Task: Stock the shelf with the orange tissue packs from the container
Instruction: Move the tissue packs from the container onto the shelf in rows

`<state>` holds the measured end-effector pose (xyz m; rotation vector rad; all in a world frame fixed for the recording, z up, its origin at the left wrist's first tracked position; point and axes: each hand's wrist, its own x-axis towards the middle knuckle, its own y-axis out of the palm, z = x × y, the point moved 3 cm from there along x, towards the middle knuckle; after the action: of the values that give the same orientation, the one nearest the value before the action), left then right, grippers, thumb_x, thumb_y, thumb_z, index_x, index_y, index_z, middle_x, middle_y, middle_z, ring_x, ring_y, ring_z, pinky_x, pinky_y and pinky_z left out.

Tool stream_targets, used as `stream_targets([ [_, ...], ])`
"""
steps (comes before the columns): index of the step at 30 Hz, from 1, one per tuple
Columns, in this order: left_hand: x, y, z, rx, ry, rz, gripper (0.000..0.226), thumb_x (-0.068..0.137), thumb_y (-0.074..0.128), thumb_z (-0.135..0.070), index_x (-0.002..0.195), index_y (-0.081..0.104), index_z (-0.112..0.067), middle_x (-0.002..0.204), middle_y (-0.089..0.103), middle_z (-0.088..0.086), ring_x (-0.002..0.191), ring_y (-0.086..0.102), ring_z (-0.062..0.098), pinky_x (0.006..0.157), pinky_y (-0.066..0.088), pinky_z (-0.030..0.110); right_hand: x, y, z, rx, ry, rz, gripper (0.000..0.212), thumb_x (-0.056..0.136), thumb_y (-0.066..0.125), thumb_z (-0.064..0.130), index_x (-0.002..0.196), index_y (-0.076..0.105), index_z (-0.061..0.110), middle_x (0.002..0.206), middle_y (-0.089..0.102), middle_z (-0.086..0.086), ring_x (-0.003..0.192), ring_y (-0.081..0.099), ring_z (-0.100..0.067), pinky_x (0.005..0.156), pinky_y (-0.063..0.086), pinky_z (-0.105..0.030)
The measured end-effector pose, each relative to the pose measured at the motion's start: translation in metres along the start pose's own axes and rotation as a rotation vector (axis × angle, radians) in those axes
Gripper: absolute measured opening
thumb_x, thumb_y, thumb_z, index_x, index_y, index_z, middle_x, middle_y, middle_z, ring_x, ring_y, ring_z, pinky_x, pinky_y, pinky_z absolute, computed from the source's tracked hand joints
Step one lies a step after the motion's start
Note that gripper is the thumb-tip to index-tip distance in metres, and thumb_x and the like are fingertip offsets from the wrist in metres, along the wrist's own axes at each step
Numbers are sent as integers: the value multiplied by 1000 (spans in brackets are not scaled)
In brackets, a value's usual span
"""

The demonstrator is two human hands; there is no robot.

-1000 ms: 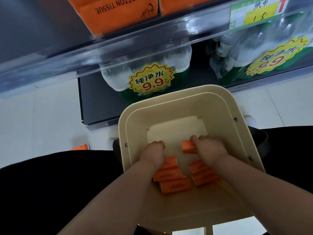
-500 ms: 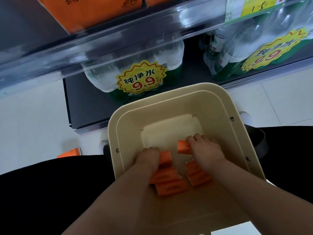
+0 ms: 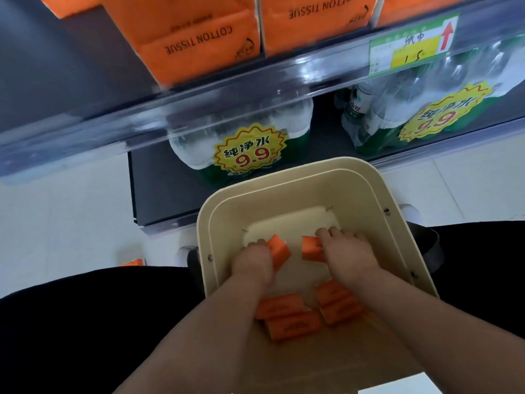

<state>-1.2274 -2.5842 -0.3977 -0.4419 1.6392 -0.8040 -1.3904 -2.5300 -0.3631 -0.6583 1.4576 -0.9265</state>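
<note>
Both hands are down inside the beige container [image 3: 287, 169]. The left hand [image 3: 251, 264] has its fingers curled around one orange tissue pack [image 3: 279, 250], which is tilted on end. The right hand [image 3: 350, 257] has its fingers clamped on the end of a second pack [image 3: 311, 248] — the two packs are near each other but apart, over the container's middle. The other packs [image 3: 284, 314] lie in two small piles by the container's near wall. Above, on the shelf [image 3: 227, 106], large orange tissue bundles [image 3: 199, 38] stand at its front edge.
</note>
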Motion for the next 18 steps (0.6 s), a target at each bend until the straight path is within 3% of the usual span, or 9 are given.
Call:
stream_targets([
  [12,-103,-119,-1,-81,102,-472,25,85,59,-29,104,57,-14,102,67,8,93,64,28,72,47,32,-63,-102,15,-36,-17,-280,35,89,43,10,122,43,20,126,51,-5,119,48,-27,94,37,-39],
  [18,-168,-171,10,-132,110,-666,36,84,60,-31,110,44,-12,106,62,9,95,63,30,73,48,37,-105,-167,27,-62,-59,-488,43,88,49,12,129,40,23,124,51,-3,117,48,-25,98,34,-42],
])
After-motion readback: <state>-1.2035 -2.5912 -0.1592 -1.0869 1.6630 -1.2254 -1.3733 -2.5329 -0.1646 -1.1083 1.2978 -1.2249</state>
